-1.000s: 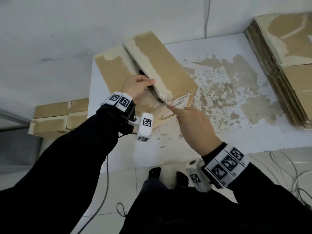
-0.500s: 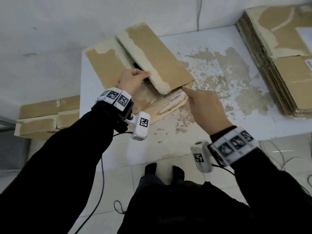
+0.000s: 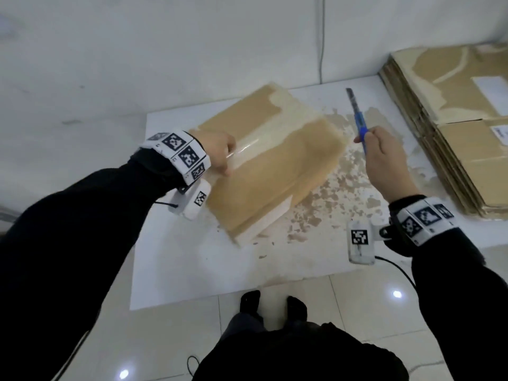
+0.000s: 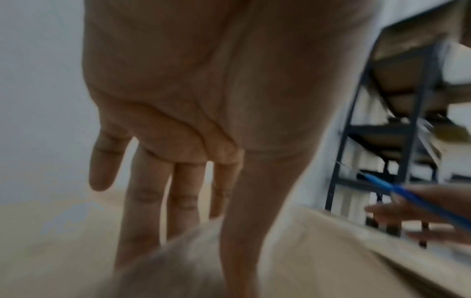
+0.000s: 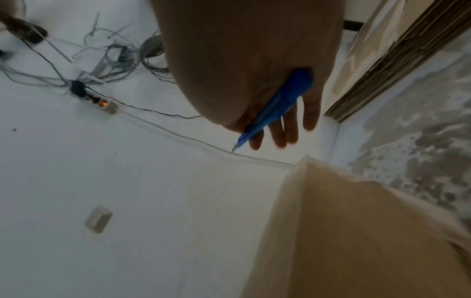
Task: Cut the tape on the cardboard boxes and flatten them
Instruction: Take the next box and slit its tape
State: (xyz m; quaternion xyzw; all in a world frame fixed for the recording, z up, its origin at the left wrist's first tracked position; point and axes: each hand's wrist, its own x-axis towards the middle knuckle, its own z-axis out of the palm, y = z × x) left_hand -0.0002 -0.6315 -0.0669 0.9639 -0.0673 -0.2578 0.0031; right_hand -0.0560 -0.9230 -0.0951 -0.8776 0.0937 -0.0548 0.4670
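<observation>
The cardboard box [image 3: 270,160] sits on the white bench [image 3: 176,259], tipped up on one edge, its broad taped face turned toward the camera and blurred with motion. Clear tape [image 3: 247,145] runs across that face as a glossy strip. The left hand [image 3: 217,152] is at the box's left end, fingers laid over the top edge and thumb down the near face; from the wrist view the left fingers [image 4: 142,201] look nearly straight against the cardboard, so this grip is a flat, spread hold rather than a fist. Whether the thumb is really clamping, I cannot tell through the blur.

Just beside the box's right end, clear of it, the right hand [image 3: 384,160] is raised above the bench. Its grip is pinching a blue utility knife [image 3: 357,116], handle lying across the palm, blade end pointing up and away from the box. The right wrist view shows the knife [image 5: 277,106] held by the thumb against the palm with the other fingers [image 5: 288,129] fairly extended behind it.

Beyond the right hand from the box, a stack of flattened cardboard [image 3: 453,125] lies on the bench's far right. The bench surface around the box is patchy with brown paper residue [image 3: 338,193].
</observation>
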